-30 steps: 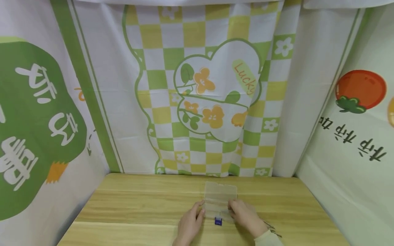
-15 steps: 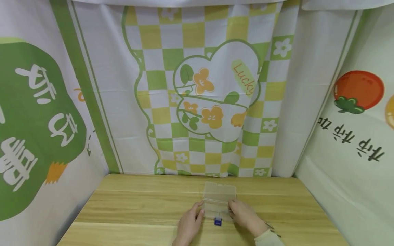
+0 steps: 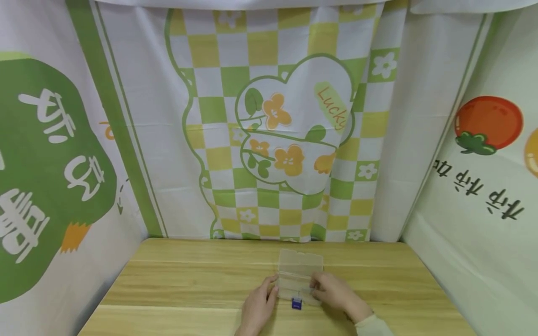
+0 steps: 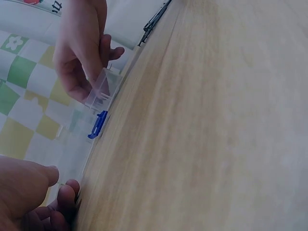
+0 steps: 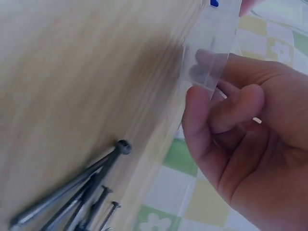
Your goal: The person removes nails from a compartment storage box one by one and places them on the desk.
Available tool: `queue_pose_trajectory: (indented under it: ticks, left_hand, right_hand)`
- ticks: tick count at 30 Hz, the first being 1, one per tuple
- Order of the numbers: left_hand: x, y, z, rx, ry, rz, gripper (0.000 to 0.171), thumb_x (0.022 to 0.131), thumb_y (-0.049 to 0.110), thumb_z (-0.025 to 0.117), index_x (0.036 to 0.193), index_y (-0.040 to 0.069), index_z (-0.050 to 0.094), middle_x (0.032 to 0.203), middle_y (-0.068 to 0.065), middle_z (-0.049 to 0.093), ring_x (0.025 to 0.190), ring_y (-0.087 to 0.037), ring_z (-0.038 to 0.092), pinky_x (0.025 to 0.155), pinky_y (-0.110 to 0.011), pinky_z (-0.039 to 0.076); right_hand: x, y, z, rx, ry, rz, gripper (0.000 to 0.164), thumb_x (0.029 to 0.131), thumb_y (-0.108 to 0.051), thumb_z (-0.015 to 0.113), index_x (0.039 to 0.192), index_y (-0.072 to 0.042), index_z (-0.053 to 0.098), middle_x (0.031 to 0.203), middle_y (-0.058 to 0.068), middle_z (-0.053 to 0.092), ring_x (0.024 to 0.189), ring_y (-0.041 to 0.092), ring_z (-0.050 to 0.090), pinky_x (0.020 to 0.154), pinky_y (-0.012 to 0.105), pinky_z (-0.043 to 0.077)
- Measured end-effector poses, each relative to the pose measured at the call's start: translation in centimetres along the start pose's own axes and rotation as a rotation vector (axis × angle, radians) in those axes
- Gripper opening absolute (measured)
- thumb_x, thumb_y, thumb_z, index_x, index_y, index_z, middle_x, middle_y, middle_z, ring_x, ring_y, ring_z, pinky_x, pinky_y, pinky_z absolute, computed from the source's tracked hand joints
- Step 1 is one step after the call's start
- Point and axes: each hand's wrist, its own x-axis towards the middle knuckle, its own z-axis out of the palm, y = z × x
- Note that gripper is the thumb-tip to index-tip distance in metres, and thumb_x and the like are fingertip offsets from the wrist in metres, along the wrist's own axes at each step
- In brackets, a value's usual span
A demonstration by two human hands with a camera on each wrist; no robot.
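A clear plastic box [image 3: 290,282] stands on the table with its lid [image 3: 300,262] raised at the back. A blue latch [image 3: 296,303] hangs at its front, shown side-on as a blue clip [image 4: 98,125] in the left wrist view. My left hand [image 3: 258,303] grips the box's left end, thumb at the rim and fingers low on the outside. My right hand [image 3: 334,294] is at the right end, two fingertips [image 5: 204,57] showing through the clear wall, the other fingers curled outside. I cannot tell whether those fingertips pinch anything.
Several dark metal nails or screws [image 5: 86,199] lie in a bunch on the wooden table [image 3: 180,280], right of the box. A checked cloth [image 3: 260,200] hangs behind the table, with printed cloth walls on both sides.
My right hand has shifted slightly, its fingertips lifting and moving a little left over the box's right end. The metal pieces beside its wrist are now mostly hidden in the head view. The left hand keeps its hold.
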Motion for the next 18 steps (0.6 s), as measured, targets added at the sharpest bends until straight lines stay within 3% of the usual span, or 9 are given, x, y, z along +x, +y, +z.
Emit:
queue_pose_trajectory:
  ticks: [4,11,18]
  left_hand:
    - [-0.1,0.0,0.0,0.005,0.000,0.001,0.031,0.106,0.027,0.066,0.136,0.023,0.069,0.063,0.016,0.044,0.051,-0.003,0.034,0.048,-0.025,0.029]
    - [-0.2,0.0,0.1,0.008,0.004,0.004,0.031,0.106,0.026,0.066,0.136,0.023,0.069,0.062,0.016,0.041,0.050,-0.002,0.032,0.048,-0.025,0.027]
    - [-0.2,0.1,0.0,0.009,0.017,0.024,0.030,0.106,0.025,0.066,0.136,0.023,0.069,0.063,0.017,0.042,0.051,-0.002,0.032,0.048,-0.024,0.028]
  right_hand:
    - [-0.3,0.7,-0.2,0.106,-0.002,-0.016,0.009,0.093,-0.011,0.079,0.097,-0.011,0.071,0.089,-0.006,0.069,0.079,0.009,0.062,0.068,0.030,0.053]
    - [-0.5,1.4,-0.2,0.146,0.020,-0.030,0.006,0.095,-0.015,0.079,0.097,-0.014,0.073,0.091,-0.010,0.069,0.085,0.006,0.062,0.075,0.030,0.052]
    - [-0.7,1.9,-0.1,0.259,0.038,-0.028,0.008,0.097,-0.017,0.077,0.101,-0.011,0.073,0.094,-0.005,0.070,0.082,0.008,0.062,0.071,0.027,0.051]
